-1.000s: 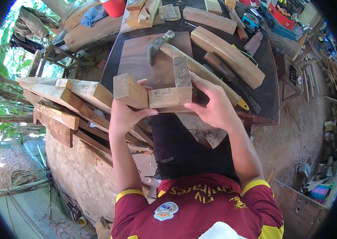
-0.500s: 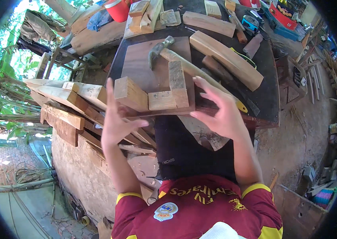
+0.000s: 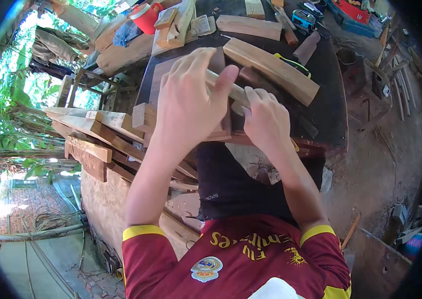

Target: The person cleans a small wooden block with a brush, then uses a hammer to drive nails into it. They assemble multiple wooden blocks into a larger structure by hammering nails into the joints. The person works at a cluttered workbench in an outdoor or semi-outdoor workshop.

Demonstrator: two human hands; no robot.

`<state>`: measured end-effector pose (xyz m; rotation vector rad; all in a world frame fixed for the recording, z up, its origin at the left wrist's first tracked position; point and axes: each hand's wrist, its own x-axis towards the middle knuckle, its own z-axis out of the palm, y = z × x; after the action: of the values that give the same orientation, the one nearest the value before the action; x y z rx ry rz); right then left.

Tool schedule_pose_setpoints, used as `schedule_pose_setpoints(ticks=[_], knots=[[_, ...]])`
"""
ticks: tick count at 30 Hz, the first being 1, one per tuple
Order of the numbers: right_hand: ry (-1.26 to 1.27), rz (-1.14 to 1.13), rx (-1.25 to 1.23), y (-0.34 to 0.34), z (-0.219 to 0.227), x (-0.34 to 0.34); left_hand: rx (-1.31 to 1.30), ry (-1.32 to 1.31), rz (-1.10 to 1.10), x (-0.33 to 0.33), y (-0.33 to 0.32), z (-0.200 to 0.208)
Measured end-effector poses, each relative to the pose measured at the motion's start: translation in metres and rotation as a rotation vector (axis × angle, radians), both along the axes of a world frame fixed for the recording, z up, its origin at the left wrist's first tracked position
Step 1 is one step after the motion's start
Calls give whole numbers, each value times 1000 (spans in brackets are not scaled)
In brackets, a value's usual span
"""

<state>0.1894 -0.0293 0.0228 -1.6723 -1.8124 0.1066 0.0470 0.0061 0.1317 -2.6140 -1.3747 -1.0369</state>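
Note:
My right hand [image 3: 268, 117] is closed around the handle of a claw hammer [image 3: 239, 94]. My left hand [image 3: 188, 97] is raised over the flat brown board [image 3: 154, 85], its fingers stretched and thumb apart. Part of the hammer handle shows behind it, between thumb and fingers; whether they touch I cannot tell. The hammer's head is hidden by that hand. A wooden block [image 3: 142, 118] stands at the board's near left corner; the other blocks are mostly covered by my hands.
A long wooden beam [image 3: 271, 71] lies right of my hands on the dark table [image 3: 328, 89]. Farther back are another timber piece [image 3: 248, 26], a teal tape measure [image 3: 303, 20] and a red jug [image 3: 145, 19]. Stacked timber [image 3: 89, 149] sits left of the table.
Both hands were spread open around the wooden blocks. My right hand has closed on the hammer handle, and my left has moved forward and right over the board.

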Motion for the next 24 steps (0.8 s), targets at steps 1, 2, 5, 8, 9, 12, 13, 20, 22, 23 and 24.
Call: schedule_pose_setpoints(ticks=[1,2,5,8,9,12,13,20,22,23,24], knots=[[22,6,7,0,0,2,-18,21,47,2,2,-5],[44,12,15,0,0,5,-36,42,93,3,4,-10],[190,18,28,-8,2,14,-215,14,121,1,6,-19],[381,7,-97,-21,15,30,-246,15,108,-4,5,-23],[532,28,-16,-29,12,33,-224,29,107,-6,4,-25],[897,89,91,-61,9,39,-254,12,60,-12,4,-24],[961,109,9,-77,12,42,-255,-4,53,-13,5,-23],[1440,229,-529,-103,13,38,-303,-5,27,-7,4,-25],[1568,172,-534,-106,1,29,-286,-15,16,-6,4,-26],[1612,173,-517,-110,-4,24,-259,-25,-4,-7,5,-28],[1657,173,-500,-115,-8,19,-233,-35,-23,-8,6,-29]])
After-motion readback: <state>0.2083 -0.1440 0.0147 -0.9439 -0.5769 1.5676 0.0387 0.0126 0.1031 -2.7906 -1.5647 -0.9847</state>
